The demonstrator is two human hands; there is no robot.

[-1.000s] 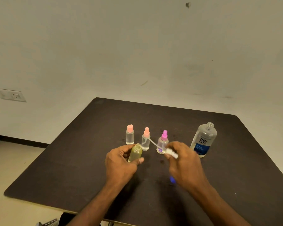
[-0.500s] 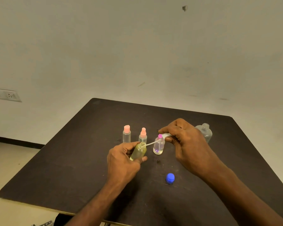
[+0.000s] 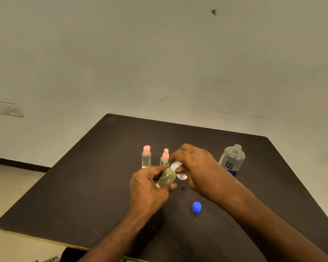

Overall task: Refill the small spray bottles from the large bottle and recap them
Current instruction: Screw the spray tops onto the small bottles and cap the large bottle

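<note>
At the middle of the bench (image 3: pixel 68 195), my left hand (image 3: pixel 147 188) grips the yellowish spray bottle (image 3: pixel 166 178), tilted toward my right hand (image 3: pixel 195 167), whose fingers pinch the white spray cap (image 3: pixel 175 165) right at the bottle's neck. I judge this bottle filled and its recapping in hand, the cap not yet seated. Behind stand two clear small bottles with pink caps (image 3: pixel 146 156) (image 3: pixel 165 157) on, and a third (image 3: pixel 181 176) is mostly hidden under my right hand (its cap I cannot see). The large bottle (image 3: pixel 232 160) stands open to the right, well apart from its blue cap (image 3: pixel 196 207), which lies near my right forearm and is yet to go back on. The front and left of the bench give room; the row behind sits close to my knuckles, so any twist should stay small.
</note>
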